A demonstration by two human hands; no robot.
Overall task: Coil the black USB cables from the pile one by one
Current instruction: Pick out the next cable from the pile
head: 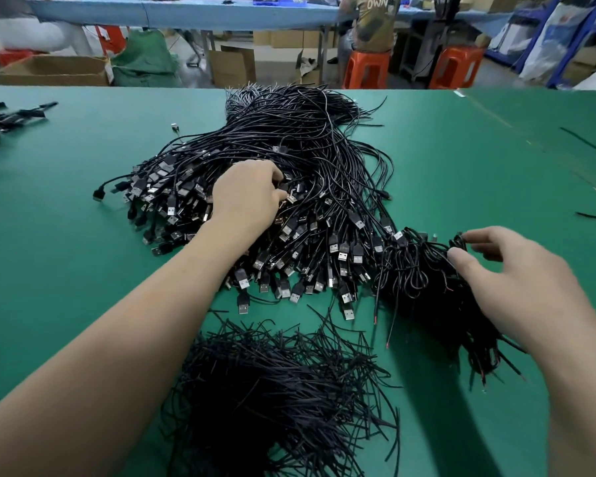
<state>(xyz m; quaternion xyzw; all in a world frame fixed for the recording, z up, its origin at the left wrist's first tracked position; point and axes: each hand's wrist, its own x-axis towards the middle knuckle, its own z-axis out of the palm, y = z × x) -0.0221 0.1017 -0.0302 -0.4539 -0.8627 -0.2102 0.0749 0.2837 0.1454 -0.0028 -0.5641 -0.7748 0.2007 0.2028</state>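
Note:
A big pile of black USB cables (289, 173) lies on the green table (66, 235), plugs fanned toward me. My left hand (248, 197) reaches into the pile's middle and pinches a USB plug (289, 197) between thumb and fingers. To the right sits a heap of coiled cables (420, 280). My right hand (516, 280) hovers at that heap's right edge, with a small coiled cable (460, 242) at its fingertips; the thumb and forefinger are spread, and whether they still pinch it is unclear.
A loose mound of short black twist ties (283, 390) lies near me at the centre. More cables (4, 118) sit at the far left edge, stray wires (589, 142) at the far right. Beyond the table stand orange stools (365, 68), cardboard boxes (52, 68) and a seated person (375, 25).

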